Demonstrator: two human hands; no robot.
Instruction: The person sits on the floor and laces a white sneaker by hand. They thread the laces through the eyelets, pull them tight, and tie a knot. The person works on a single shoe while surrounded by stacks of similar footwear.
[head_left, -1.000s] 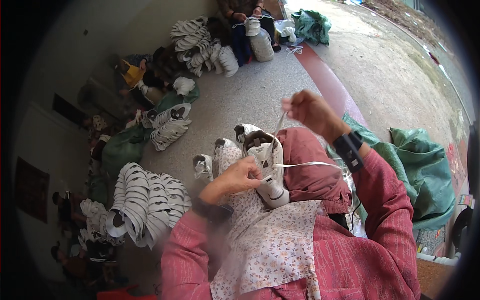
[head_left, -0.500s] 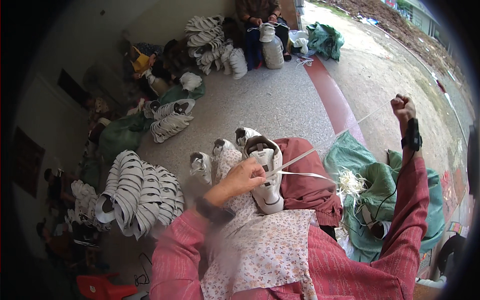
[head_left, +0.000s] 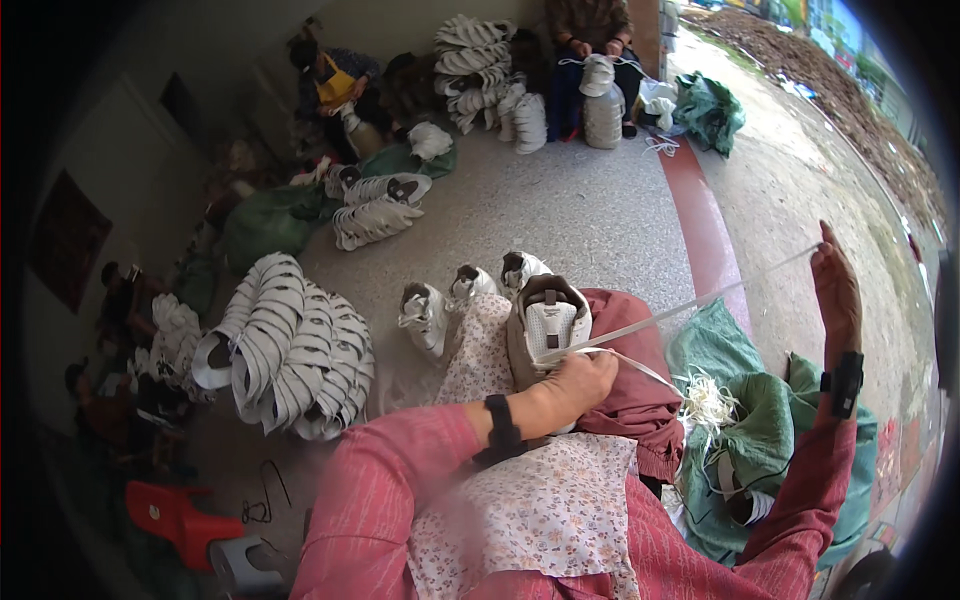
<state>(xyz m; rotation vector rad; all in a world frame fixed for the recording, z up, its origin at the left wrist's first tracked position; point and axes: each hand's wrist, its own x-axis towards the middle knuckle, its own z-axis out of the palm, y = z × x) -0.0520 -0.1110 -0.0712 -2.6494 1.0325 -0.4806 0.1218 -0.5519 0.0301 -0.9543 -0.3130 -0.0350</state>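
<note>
A white and beige sneaker upper with a dark lining rests on my lap, its opening turned away from me. A flat white shoelace runs taut from it up to the right. My left hand is closed at the near part of the upper, fingertips pinching the lace; the back of the hand hides some of the grip. Out to the right, my raised right hand pinches the lace's far end between thumb and fingers. A second length of lace hangs slackly toward a bundle of white laces.
Several shoes stand beyond my knees. Large stacks of nested uppers are at the left. The lace bundle lies on green sacks at my right. Co-workers sit farther off, one at a plastic jug. A red stool is lower left.
My left hand has moved right and nearer me across the upper. My right hand has come lower and slightly right, its fingers now extended upward. The whole view has shifted.
</note>
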